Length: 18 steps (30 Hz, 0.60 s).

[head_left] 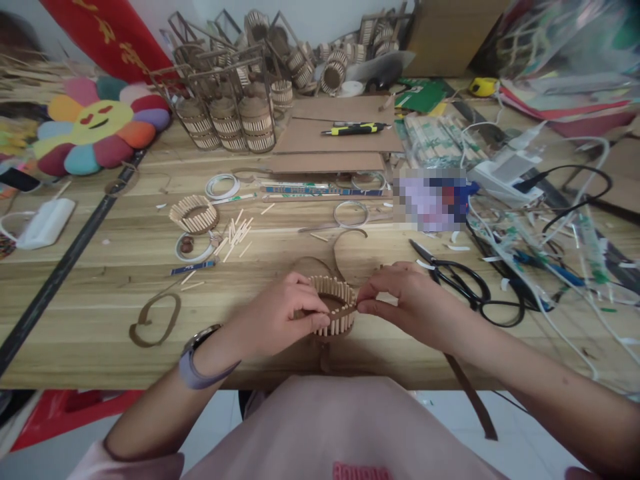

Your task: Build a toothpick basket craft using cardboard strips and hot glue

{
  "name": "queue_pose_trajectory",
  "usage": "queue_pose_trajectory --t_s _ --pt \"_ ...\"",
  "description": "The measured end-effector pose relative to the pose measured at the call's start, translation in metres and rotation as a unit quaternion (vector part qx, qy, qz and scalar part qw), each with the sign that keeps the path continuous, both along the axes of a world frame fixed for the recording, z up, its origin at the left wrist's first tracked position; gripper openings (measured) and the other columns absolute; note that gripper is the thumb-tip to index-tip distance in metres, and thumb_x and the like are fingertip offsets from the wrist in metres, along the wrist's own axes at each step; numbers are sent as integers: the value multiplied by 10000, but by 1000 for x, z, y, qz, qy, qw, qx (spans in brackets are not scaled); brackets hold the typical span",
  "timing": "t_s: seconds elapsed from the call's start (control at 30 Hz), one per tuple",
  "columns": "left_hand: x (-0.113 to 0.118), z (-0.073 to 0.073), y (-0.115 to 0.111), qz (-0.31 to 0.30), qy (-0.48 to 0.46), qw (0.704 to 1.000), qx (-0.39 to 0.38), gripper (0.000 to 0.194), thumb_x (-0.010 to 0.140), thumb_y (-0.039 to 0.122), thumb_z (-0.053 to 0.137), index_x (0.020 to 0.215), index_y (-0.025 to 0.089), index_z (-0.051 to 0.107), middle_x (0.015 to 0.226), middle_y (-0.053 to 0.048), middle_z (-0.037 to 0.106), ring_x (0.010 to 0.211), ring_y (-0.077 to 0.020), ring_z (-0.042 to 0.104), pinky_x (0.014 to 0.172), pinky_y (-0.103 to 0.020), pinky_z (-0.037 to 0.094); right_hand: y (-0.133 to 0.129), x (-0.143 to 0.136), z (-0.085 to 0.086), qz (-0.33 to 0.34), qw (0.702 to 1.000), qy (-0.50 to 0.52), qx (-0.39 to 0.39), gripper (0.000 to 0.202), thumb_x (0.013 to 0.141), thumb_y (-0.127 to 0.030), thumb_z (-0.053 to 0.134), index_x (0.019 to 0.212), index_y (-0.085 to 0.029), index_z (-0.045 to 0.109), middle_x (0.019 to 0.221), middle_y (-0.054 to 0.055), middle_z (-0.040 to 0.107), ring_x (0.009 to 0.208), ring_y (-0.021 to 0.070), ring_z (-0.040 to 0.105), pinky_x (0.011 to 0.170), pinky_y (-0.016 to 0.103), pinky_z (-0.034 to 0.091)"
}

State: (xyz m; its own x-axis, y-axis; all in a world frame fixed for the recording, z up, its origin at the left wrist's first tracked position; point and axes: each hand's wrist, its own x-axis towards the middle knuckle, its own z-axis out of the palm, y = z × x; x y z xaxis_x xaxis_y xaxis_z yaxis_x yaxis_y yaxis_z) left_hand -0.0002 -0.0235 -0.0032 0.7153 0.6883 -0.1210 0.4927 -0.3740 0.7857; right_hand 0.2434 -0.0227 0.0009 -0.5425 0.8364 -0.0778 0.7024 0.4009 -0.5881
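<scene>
A small round cage of short wooden sticks (336,313) sits at the near edge of the wooden table (100,320), with a brown paper strip wrapped around it. My left hand (280,317) grips the cage's left side. My right hand (405,300) pinches the brown strip at the cage's right rim. The strip's loose end hangs over the table edge (470,400).
A half-finished stick ring (194,215) and loose sticks (235,237) lie at mid-left. Black scissors (465,283) rest right of my hands. Finished stick cages (240,113), cardboard sheets (340,133), a utility knife (355,129), cables (550,220) and a flower cushion (100,127) fill the back.
</scene>
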Motion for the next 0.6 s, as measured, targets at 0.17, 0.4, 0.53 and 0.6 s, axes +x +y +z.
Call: queue_pose_trajectory --t_s 0.17,0.4,0.53,0.6 --pt "3 5 -2 -7 6 1000 -6 211 945 267 554 813 213 710 830 -5 707 1043 -224 523 891 -327 419 -1 -1 -5 -17 999 -27 24 144 882 -242 643 747 -234 690 735 -15 747 739 196 671 856 397 365" --pt "0 7 -3 -22 -4 1000 17 213 946 238 555 790 224 700 826 5 717 1034 -213 538 877 -312 438 -3 4 -5 59 995 20 81 162 943 -225 553 1069 -236 654 835 23 719 836 201 649 858 379 368" --pt "-5 5 1 -55 2 997 45 209 960 242 543 830 216 704 860 9 728 1079 -217 531 973 -341 420 -2 5 -2 113 990 25 77 161 969 -224 518 945 -221 676 822 29 690 816 181 613 845 359 346" --pt "-7 2 4 -57 11 995 81 210 967 243 533 851 206 705 891 -2 734 1134 -232 520 1008 -362 407 0 3 -4 111 989 14 99 164 972 -221 513 928 -211 671 825 27 687 798 173 599 840 352 333"
